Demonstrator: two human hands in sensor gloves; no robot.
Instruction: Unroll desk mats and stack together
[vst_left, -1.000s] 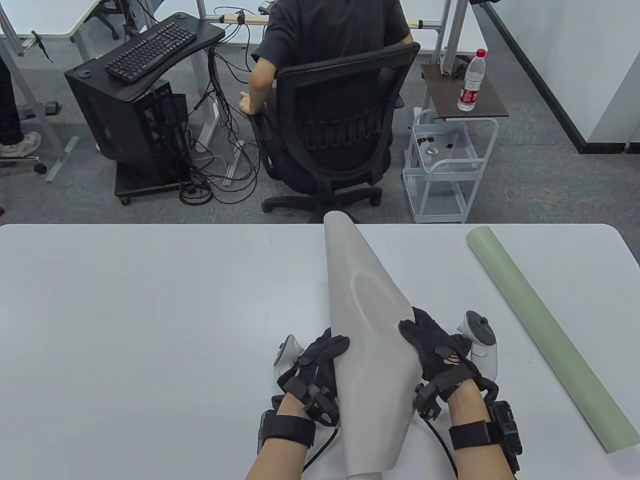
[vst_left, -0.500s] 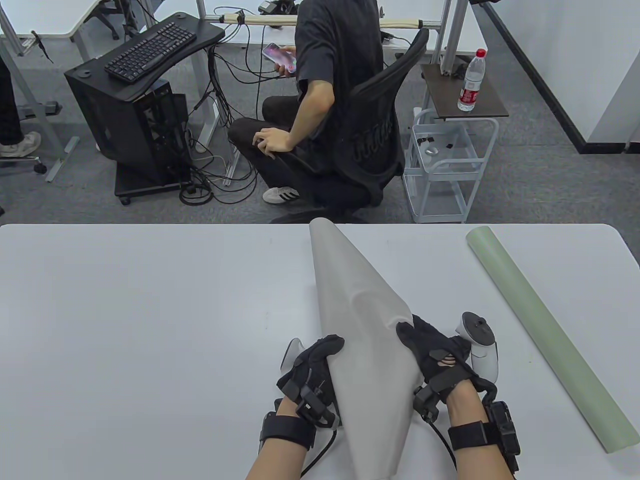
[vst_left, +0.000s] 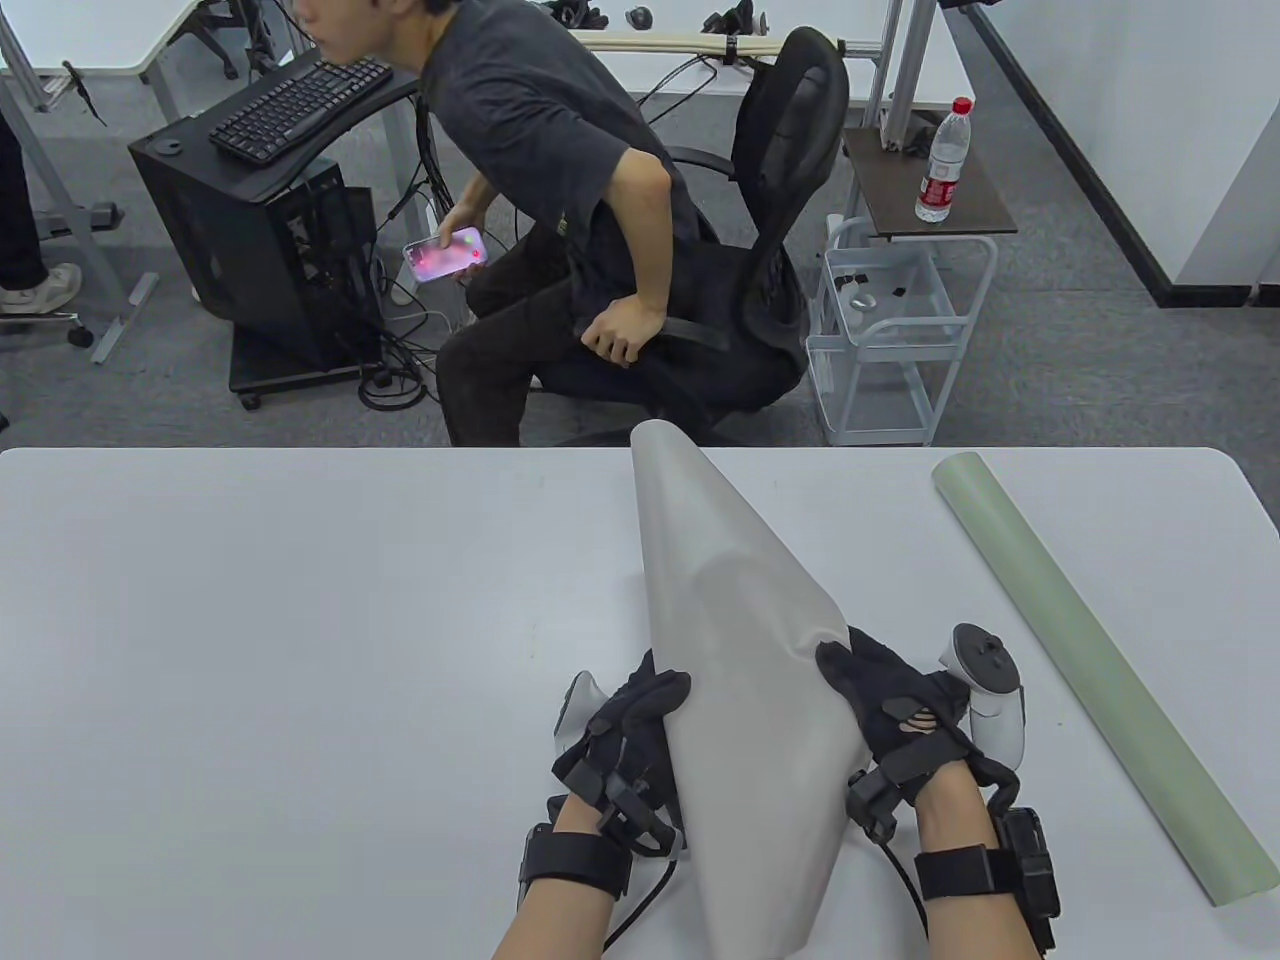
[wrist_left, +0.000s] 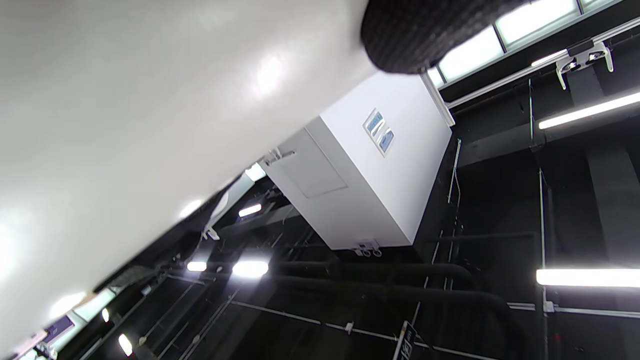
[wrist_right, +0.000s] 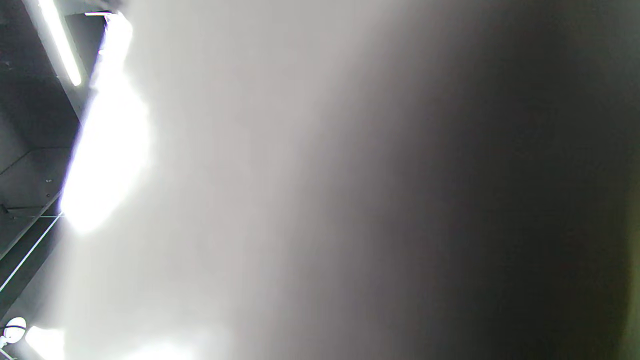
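Observation:
A light grey desk mat (vst_left: 735, 680), still partly rolled, stretches from the table's far edge to the near edge; its far end is tight and its near part has spread open. My left hand (vst_left: 630, 730) grips its left edge and my right hand (vst_left: 880, 700) grips its right edge. The mat fills the left wrist view (wrist_left: 150, 125) and the right wrist view (wrist_right: 240, 190), where one gloved fingertip (wrist_left: 425, 35) shows. A pale green mat (vst_left: 1090, 670) lies rolled up, untouched, at the right of the white table (vst_left: 300, 650).
Beyond the table's far edge a person (vst_left: 560, 220) rises from a black office chair (vst_left: 770, 260) holding a phone. A white wire cart (vst_left: 890, 330) and a water bottle (vst_left: 942, 165) stand behind at the right.
The grey mat's near part has spread wider and my right hand has moved a little right with its edge. The person behind has turned and is getting up from the chair.

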